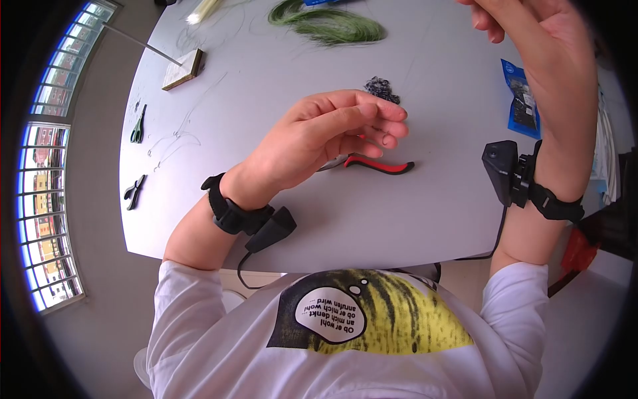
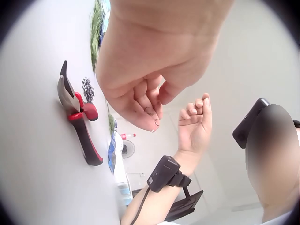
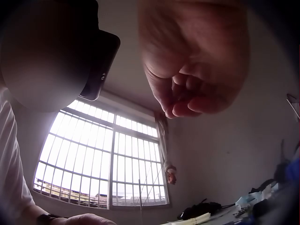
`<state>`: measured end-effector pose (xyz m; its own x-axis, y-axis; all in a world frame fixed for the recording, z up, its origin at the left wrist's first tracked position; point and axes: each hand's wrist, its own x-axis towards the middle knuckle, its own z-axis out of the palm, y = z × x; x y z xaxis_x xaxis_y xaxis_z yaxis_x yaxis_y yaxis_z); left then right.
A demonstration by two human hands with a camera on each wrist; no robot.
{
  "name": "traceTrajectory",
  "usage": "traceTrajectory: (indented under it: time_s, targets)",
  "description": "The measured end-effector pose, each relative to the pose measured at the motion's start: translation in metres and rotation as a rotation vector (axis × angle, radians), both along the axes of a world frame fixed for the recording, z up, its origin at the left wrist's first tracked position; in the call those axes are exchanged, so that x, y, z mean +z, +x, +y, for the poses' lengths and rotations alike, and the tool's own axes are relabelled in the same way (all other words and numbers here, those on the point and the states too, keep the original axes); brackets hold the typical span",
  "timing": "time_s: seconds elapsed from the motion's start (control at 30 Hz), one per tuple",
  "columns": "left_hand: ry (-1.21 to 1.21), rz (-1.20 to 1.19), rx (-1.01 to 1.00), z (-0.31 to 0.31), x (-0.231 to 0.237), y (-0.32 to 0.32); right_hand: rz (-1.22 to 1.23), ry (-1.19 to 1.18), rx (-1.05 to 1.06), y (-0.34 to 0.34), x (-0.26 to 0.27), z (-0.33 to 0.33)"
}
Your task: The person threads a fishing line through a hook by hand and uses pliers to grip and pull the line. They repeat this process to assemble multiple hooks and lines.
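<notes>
My left hand (image 1: 332, 126) is over the table with its fingers curled inward. Tiny dark curved wire pieces, one a small dark wire ring (image 2: 157, 123), show at its fingertips. Beneath that hand lie pliers (image 1: 382, 164) with red and black handles, partly hidden in the head view; the left wrist view shows their pointed metal nose. Just beyond the hand is a small heap of black wire pieces (image 1: 381, 90). My right hand (image 2: 194, 126) is raised at the right, well above the table, fingers loosely bent, with nothing visible in it.
Green fibre strands (image 1: 329, 25) lie at the far side of the table. A blue packet (image 1: 522, 100) sits at the right. Along the left are a wooden block (image 1: 181, 72) with a metal rod, green-handled scissors (image 1: 138, 126) and black scissors (image 1: 134, 193).
</notes>
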<state>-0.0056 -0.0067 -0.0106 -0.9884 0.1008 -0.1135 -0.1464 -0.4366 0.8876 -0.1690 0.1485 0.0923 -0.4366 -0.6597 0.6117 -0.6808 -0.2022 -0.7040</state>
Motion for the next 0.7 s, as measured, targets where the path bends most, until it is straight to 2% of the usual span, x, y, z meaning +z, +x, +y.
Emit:
traceTrajectory:
  time_s: [0.13,0.2,0.23,0.3,0.43,0.53,0.6,0.7]
  targets:
    - [-0.031,0.002,0.035,0.004,-0.001,0.001,0.08,0.018,-0.16,0.005,-0.001,-0.003]
    - [-0.099,-0.022,0.053,0.004,0.003,0.002,0.24,0.07,-0.315,0.01,-0.003,-0.004]
    - [-0.099,-0.021,0.055,0.004,0.003,0.002,0.242,0.069,-0.312,0.01,0.002,-0.002]
    - [-0.169,-0.021,0.074,0.001,0.004,0.002,-0.001,0.347,-0.221,0.005,0.019,0.005]
    - [-0.134,0.04,0.099,-0.005,0.001,0.0,0.048,0.296,-0.203,0.002,0.012,0.015]
    - [-0.229,-0.016,0.167,-0.006,0.007,0.0,0.047,0.375,-0.227,-0.015,0.008,0.023]
    - [-0.252,-0.039,0.193,-0.008,0.006,-0.001,0.26,0.426,-0.147,-0.041,0.001,0.03]
    - [-0.303,-0.024,0.205,-0.012,0.007,0.0,0.232,0.537,-0.159,-0.046,0.005,0.035]
